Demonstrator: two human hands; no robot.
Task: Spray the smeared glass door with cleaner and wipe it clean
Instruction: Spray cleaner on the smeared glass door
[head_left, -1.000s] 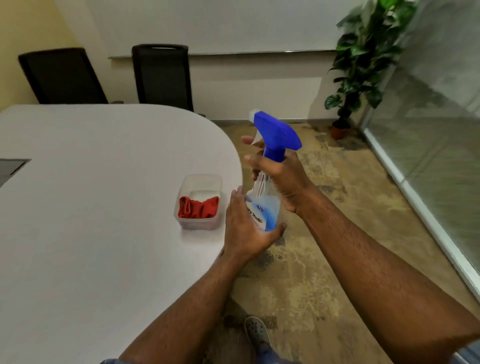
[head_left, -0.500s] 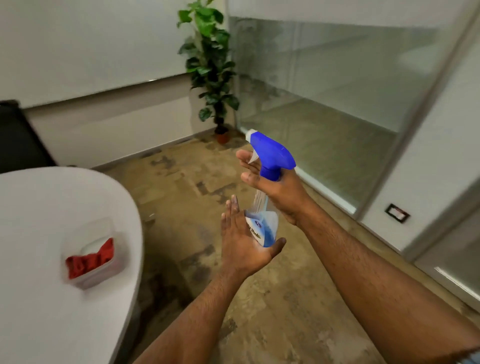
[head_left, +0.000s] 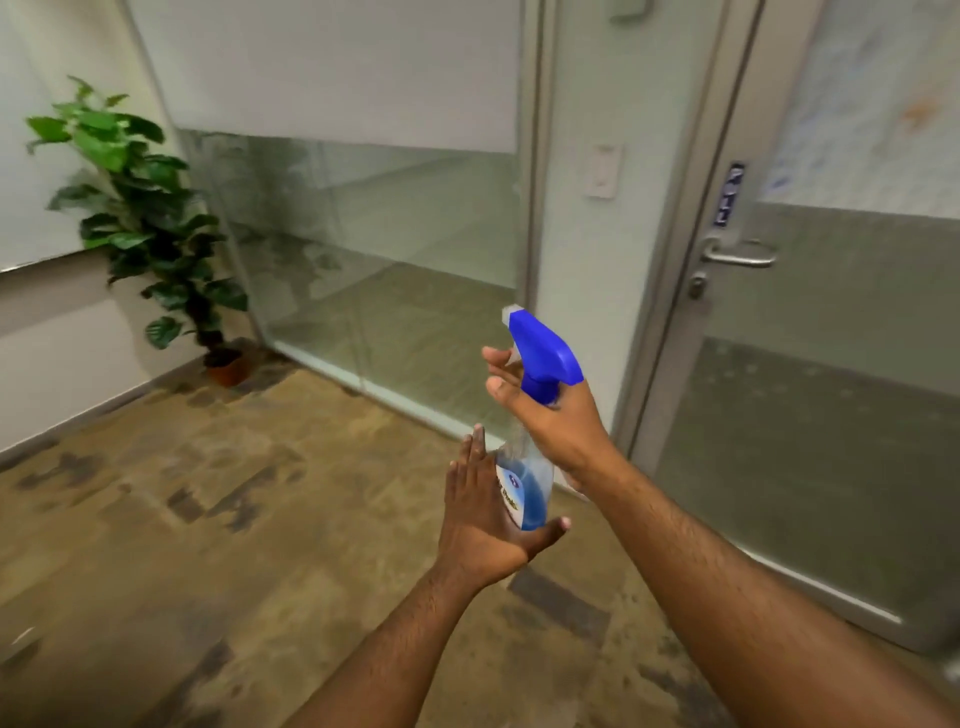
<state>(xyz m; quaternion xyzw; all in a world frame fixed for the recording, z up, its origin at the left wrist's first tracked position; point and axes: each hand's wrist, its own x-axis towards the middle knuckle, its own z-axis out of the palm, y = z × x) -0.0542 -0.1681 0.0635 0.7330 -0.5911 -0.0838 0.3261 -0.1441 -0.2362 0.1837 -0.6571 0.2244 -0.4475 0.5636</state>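
Head view: right hand (head_left: 558, 426) fingers wrap the spray bottle (head_left: 524, 488) neck; left hand (head_left: 480, 512), fingers straight together, cups its base. Glass door (head_left: 831, 364) at two o'clock.

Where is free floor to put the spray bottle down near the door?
The floor is bare between the potted plant and the glass door. Both hands, left hand and right hand, are occupied by the spray bottle.

open floor ahead, glass door (head_left: 831, 415) right, potted plant (head_left: 150, 234) in left corner
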